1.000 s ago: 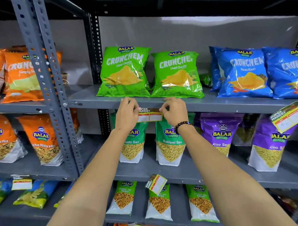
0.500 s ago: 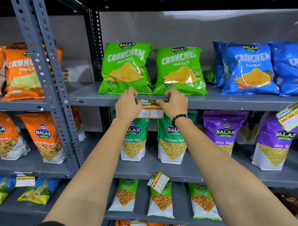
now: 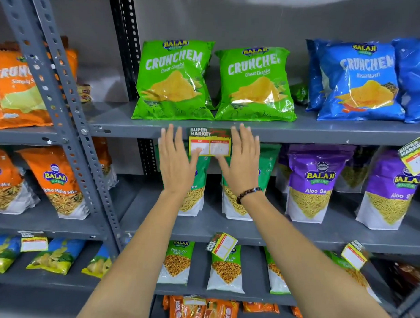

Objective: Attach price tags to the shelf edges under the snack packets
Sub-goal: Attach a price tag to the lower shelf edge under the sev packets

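A yellow and red price tag (image 3: 210, 142) marked "Super Market" hangs from the grey shelf edge (image 3: 300, 135) under two green Crunchem packets (image 3: 173, 79). My left hand (image 3: 175, 160) is open, fingers spread, just left of the tag. My right hand (image 3: 242, 160), with a bead bracelet on its wrist, is open just right of the tag. Both thumbs reach in under the tag's lower corners; whether they touch it I cannot tell. Neither hand holds anything.
Blue Crunchem packets (image 3: 359, 80) stand at the right, orange packets (image 3: 18, 85) at the left behind a perforated upright (image 3: 56, 101). Other tags hang tilted at the right (image 3: 414, 154) and on lower shelves (image 3: 221, 245). Purple Aloo Sev bags (image 3: 315, 181) fill the middle shelf.
Both hands have let go of the tag and opened, drawing back from the shelf edge. The tag now hangs on the edge by itself.
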